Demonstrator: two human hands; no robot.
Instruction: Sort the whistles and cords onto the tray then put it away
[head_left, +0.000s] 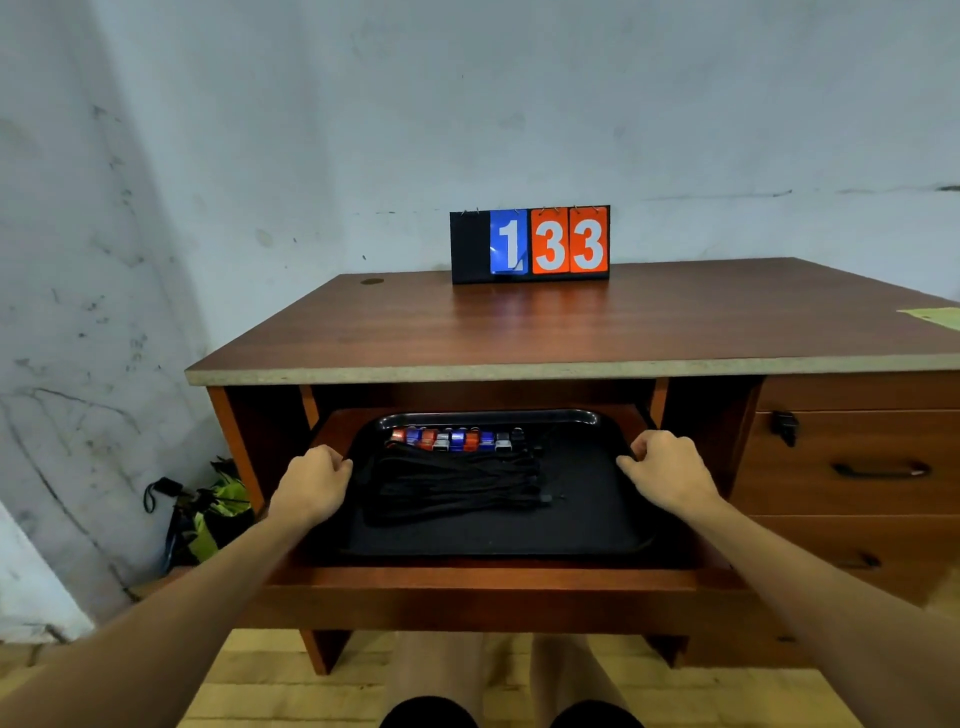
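Hands (314, 480) (665, 475) grip the tray (582, 519) at both side rims; keep it level so whistles (452, 440) and cords (457, 486) stay sorted.

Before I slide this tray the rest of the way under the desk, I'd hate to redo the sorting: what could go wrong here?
The whistles sit loose in a row at the tray's far rim, so a jolt could scatter them. The cords lie unsecured and could slide into them. Your left hand and right hand grip the tray's sides close to the shelf opening's walls, so fingers could get pinched.
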